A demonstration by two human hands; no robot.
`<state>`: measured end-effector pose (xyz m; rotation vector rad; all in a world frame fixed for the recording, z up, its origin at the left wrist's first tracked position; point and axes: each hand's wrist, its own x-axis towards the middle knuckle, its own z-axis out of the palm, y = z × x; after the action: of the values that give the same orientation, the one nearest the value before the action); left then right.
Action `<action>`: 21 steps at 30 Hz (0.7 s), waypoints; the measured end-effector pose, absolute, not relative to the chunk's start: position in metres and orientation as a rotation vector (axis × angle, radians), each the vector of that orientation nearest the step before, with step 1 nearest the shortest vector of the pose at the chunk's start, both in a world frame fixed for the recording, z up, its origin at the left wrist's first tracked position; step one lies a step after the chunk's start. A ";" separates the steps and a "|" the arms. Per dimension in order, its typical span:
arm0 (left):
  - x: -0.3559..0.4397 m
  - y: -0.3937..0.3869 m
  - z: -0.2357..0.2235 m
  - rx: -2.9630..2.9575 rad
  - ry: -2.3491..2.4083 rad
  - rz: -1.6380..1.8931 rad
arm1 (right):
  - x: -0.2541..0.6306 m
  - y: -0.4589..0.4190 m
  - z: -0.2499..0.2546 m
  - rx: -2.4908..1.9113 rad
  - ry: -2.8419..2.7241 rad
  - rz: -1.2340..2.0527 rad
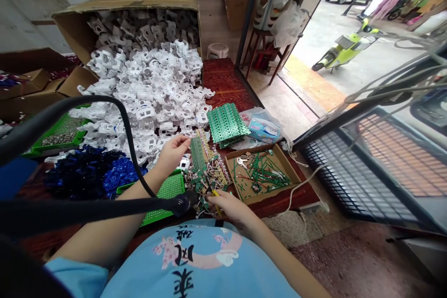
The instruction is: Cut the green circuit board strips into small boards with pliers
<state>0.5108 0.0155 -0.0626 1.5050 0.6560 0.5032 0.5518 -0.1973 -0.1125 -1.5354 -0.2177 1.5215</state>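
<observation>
My left hand (177, 150) pinches the upper end of a green circuit board panel (198, 154), held above a pile of small wired circuit boards (218, 172). Yellow-handled pliers or cutters (215, 194) are gripped in my right hand (228, 206), their dark jaws pointing up at the lower end of the panel. Whether the jaws touch the board I cannot tell. Just beyond lies a stack of green circuit board panels (226, 123). To the right is a shallow cardboard tray (295, 178) with green strips and wires inside.
A large heap of white plastic parts (150, 88) spills from a cardboard box (73, 28). Blue plastic parts (122, 172) and a green perforated basket (171, 191) lie at left. A black cable or strap (127, 132) crosses the view. A plastic packet (263, 128) sits at the table's right edge.
</observation>
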 end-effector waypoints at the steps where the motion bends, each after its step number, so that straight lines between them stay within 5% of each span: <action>1: 0.511 0.019 -0.064 1.448 0.692 0.520 | 0.552 -0.198 -0.111 -1.509 -0.193 1.518; 21: 0.502 0.046 -0.073 1.063 0.874 0.537 | 0.552 -0.197 -0.100 -1.587 -0.346 1.560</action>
<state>0.5020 0.0461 -0.0726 1.0634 0.8745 0.5365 0.5519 -0.1973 -0.0998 -1.5866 -0.3464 1.5602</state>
